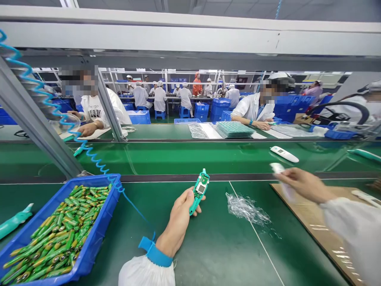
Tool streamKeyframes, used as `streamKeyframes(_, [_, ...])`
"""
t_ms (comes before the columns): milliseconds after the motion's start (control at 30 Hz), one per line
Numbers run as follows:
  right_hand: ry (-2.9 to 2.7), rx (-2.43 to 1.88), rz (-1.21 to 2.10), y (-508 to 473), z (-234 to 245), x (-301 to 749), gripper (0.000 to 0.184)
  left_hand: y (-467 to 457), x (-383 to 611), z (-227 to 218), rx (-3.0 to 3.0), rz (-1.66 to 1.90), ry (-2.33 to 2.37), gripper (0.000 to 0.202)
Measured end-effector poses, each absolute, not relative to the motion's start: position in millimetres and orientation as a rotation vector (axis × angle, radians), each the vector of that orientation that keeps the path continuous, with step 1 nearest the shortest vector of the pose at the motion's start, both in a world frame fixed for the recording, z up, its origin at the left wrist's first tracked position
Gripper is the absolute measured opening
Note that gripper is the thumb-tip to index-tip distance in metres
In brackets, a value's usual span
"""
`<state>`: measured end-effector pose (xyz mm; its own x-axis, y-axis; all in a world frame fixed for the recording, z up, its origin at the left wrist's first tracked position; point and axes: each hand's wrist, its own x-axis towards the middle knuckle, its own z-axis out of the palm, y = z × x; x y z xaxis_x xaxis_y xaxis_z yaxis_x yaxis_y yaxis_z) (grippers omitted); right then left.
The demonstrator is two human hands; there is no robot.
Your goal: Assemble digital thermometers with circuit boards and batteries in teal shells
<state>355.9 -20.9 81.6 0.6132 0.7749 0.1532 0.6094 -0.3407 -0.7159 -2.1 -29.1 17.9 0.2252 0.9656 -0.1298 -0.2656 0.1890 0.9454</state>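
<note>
Left hand [178, 218] wrapped closely around an open teal plastic device casing [194, 205] above the green work mat [208, 254]; green circuit board [200, 190] exposed, no cover yet fitted. Long axis tilted up and away, top end slightly rightward. Right hand [303, 184] with narrowly closed fingers on a motion-blurred white plastic device [278, 169], over a brown cardboard sheet [297, 202]. Blue plastic tray [114, 198] of green cylindrical batteries [53, 234] off to the left.

Count: 2 hands [180, 222], 1 teal housing [199, 190] with 1 PCB [201, 188], 2 white units [284, 154], 1 blue tray [98, 210], batteries [56, 234] too many to count, 1 plastic bag [247, 208], 1 cardboard sheet [300, 210], 3 nearby co-workers [253, 107].
</note>
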Motion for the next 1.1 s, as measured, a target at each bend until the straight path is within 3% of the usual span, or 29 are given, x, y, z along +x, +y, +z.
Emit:
streamKeyframes(67, [-1.13, -1.858, 0.699, -19, 68, 313, 0.032, -28, -2, 15, 1.039, 1.093, 0.999, 0.059])
streamKeyframes(200, [-1.016, -1.239, 1.317, -31, 32, 197, 0.057, -28, -2, 9, 1.202, 1.137, 1.092, 0.053])
streamKeyframes(267, [-0.916, -0.992, 1.468, -38, 19, 156, 0.07, -30, -2, 8, 1.279, 1.134, 1.12, 0.05])
streamKeyframes(400, [-0.839, -0.835, 1.503, -43, 9, 138, 0.086, -31, -3, 12, 1.428, 1.103, 1.166, 0.044])
streamKeyframes(800, [-0.839, -0.864, 1.476, -45, 5, 158, 0.083, -38, -6, 23, 1.791, 0.926, 1.17, 0.04])
streamKeyframes(933, [-0.765, -0.899, 1.456, -43, 8, 160, 0.071, -46, 3, 24, 1.899, 0.882, 1.125, 0.045])
streamKeyframes(1100, [-0.598, -0.916, 1.445, -41, 12, 161, 0.056, -52, 9, 21, 1.924, 0.809, 1.214, 0.033])
